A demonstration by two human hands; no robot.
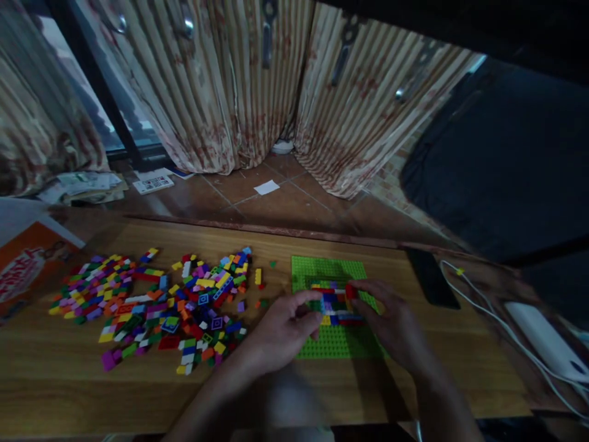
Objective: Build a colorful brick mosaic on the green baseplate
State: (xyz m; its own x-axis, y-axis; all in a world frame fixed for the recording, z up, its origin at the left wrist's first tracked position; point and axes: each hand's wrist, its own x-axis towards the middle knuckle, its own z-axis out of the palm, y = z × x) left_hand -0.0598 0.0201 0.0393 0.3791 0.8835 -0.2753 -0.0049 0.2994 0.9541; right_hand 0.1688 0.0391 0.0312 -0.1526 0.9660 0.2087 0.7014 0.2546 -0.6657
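A low rectangular structure of coloured toy bricks (pixel 335 303) stands on a green studded baseplate (pixel 329 344). At its left side my left hand (pixel 289 325) is closed, with thumb and forefinger against the edge bricks. My right hand (pixel 391 316) pinches a red brick (pixel 350 291) between thumb and fingers at the structure's upper right corner. Whether this brick is pressed down or only rests there, I cannot tell. The fingers partly hide both ends of the structure.
Loose mixed bricks (pixel 184 307) lie in a wide pile on the left of the wooden table (pixel 151 393). A black phone (pixel 432 277) lies at the right, near a white cable (pixel 488 307) and a white power strip (pixel 545 337). An orange and white bag (pixel 32 258) is at far left.
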